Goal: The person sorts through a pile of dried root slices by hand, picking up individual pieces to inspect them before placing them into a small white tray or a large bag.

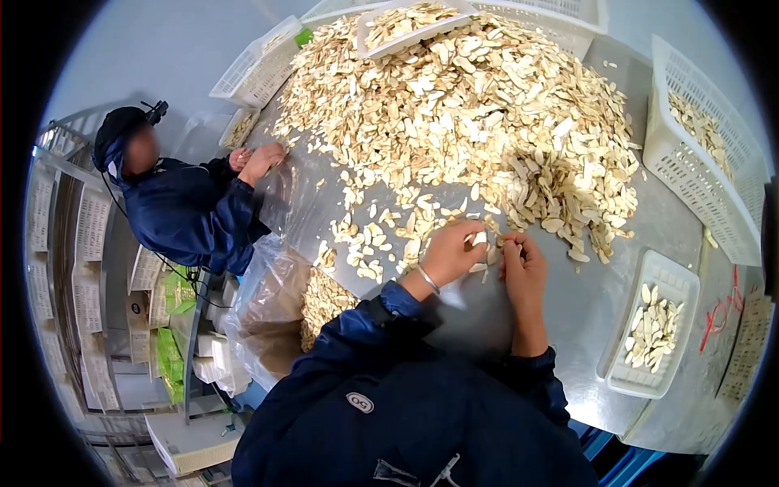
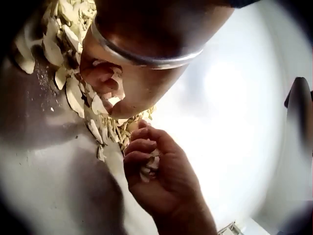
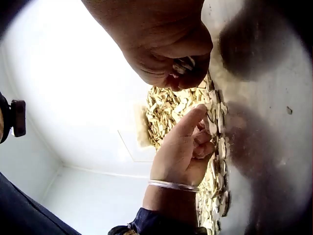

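Observation:
My left hand (image 1: 451,253), with a silver bangle (image 2: 142,58) on its wrist, has its fingers curled around a few pale dried slices (image 1: 479,239). Close to its right is my right hand (image 1: 526,274), its fingers bent into the palm around several slices (image 2: 149,166); these show in both wrist views. Both hands are low over the metal table, at the near edge of a large heap of cream-coloured slices (image 1: 454,105). Loose slices (image 1: 369,243) lie scattered to the left of my left hand.
On the right stand a shallow white tray (image 1: 688,296) with slices and a perforated white basket (image 1: 673,154). Another tray (image 1: 406,47) sits on the heap. Across the left side, another person (image 1: 191,203) works at the table. A plastic bag (image 1: 264,300) hangs by the left edge.

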{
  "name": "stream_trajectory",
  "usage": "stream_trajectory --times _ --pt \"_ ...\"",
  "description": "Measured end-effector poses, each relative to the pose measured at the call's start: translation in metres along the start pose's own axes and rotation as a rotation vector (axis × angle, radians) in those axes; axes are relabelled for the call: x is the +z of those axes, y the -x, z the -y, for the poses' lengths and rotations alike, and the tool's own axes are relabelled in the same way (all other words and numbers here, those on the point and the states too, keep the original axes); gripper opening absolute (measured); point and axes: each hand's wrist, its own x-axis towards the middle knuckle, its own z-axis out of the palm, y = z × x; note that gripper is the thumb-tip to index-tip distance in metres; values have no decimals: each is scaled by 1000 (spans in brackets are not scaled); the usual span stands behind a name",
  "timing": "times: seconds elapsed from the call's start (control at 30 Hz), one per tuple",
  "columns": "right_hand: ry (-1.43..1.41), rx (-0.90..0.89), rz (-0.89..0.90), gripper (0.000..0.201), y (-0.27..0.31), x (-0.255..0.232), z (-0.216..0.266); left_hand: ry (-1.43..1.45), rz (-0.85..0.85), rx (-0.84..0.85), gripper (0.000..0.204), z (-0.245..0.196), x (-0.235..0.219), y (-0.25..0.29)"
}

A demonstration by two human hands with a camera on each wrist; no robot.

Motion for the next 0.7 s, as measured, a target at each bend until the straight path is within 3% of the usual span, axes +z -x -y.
stream_trajectory --times 0.1,0.13,0.27,0.33,0.47,0.57,0.7 --pt "42 21 36 13 2 2 4 322 70 -163 30 21 -4 5" --pt "60 35 53 13 5 3 8 383 20 -103 28 15 -8 6" --pt "103 8 145 14 7 4 1 659 164 -440 25 -2 -29 12" --pt "93 -16 177 15 8 6 0 825 201 -524 24 4 -30 13" --pt "117 31 244 16 15 12 13 1032 137 -619 19 -1 -27 14" --pt "214 -245 241 14 12 13 -5 1112 116 -628 19 -4 -29 16" --pt "283 -195 153 15 13 13 -6 1072 131 -603 20 0 -35 20"
